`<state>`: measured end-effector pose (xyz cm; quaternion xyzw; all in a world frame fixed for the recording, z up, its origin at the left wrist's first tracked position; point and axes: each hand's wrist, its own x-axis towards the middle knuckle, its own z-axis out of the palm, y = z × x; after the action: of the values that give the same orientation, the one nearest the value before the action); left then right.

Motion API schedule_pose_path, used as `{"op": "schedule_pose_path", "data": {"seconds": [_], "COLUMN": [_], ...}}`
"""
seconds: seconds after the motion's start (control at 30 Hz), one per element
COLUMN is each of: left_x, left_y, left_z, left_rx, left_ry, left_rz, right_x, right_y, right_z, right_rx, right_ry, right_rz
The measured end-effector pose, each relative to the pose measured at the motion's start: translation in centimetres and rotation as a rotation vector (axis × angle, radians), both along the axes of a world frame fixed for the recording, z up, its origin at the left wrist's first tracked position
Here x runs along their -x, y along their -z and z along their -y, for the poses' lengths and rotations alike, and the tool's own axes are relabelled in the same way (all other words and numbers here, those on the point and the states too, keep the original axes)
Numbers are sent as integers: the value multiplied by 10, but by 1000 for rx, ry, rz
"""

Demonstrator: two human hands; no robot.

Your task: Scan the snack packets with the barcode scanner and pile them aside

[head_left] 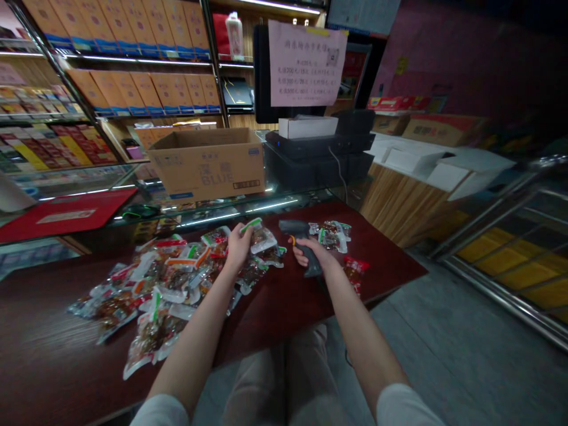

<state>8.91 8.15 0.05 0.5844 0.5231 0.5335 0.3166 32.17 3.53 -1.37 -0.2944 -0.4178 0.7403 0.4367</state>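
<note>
My left hand point(238, 245) is closed on a clear snack packet point(258, 235) with a green-and-white top, held just above a heap of several similar packets point(155, 290) on the dark red counter point(275, 313). A dark handheld barcode scanner point(302, 242) with an orange trigger is gripped in my right hand point(316, 255), its head pointing toward the held packet. Two or three more packets point(331, 234) lie to the right of the scanner, and a red one point(355, 271) sits near the counter's right edge.
An open cardboard box point(207, 161) stands on the glass display case behind the counter. A black register with a monitor and taped paper notice point(306, 62) is to its right. Shelves of boxed goods point(133, 59) fill the back left. White boxes point(444, 165) lie on a wooden counter at right.
</note>
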Motion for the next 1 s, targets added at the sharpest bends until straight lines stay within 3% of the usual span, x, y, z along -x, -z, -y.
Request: {"op": "schedule_pose_path", "data": {"seconds": [0.37,0.83,1.0], "left_x": [5,0,-2], "left_y": [2,-1,-3], "left_z": [0,5,7], "left_rx": [-33,-26,7], "left_ry": [2,89,90], "left_rz": [-201,-324,-416], "right_x": [-6,8,4], "right_y": [7,8,6], "right_z": [2,7,8], "right_rx": [78,118,59], "right_ry": [-45,23,30], "right_rz": [26,91,11]}}
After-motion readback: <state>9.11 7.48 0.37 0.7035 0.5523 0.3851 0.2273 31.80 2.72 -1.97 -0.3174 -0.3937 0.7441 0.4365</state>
